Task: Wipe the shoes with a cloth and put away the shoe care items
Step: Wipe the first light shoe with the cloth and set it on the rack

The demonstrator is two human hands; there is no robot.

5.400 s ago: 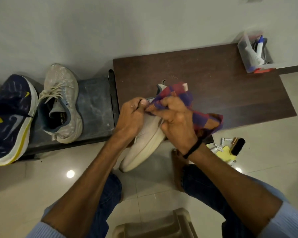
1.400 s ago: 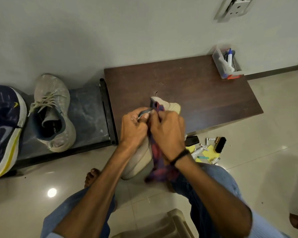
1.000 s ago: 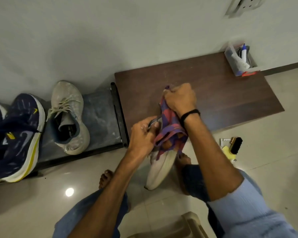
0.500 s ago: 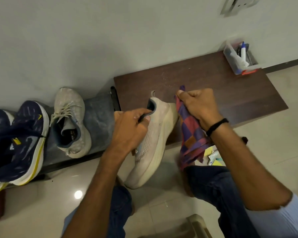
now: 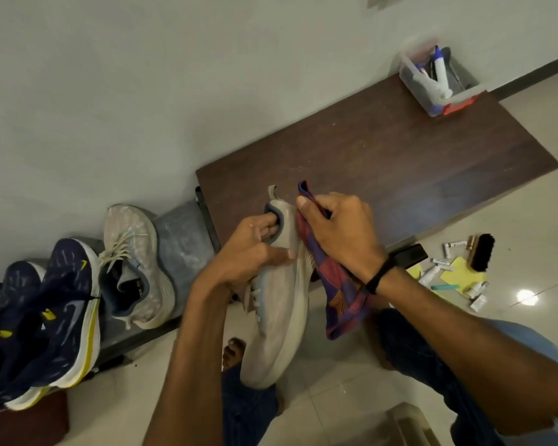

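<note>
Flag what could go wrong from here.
The left hand holds the shoe in the air by its collar; it may twist or drop onto the bare toes below. The cloth hangs loose from the right hand and could slip. Tubes on the floor nearby are easily kicked.

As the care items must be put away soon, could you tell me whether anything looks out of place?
Yes: the brush, small tubes and yellow sheets lie scattered on the floor beside the table, not in the clear box on its far corner. Nothing else stands out.
</note>
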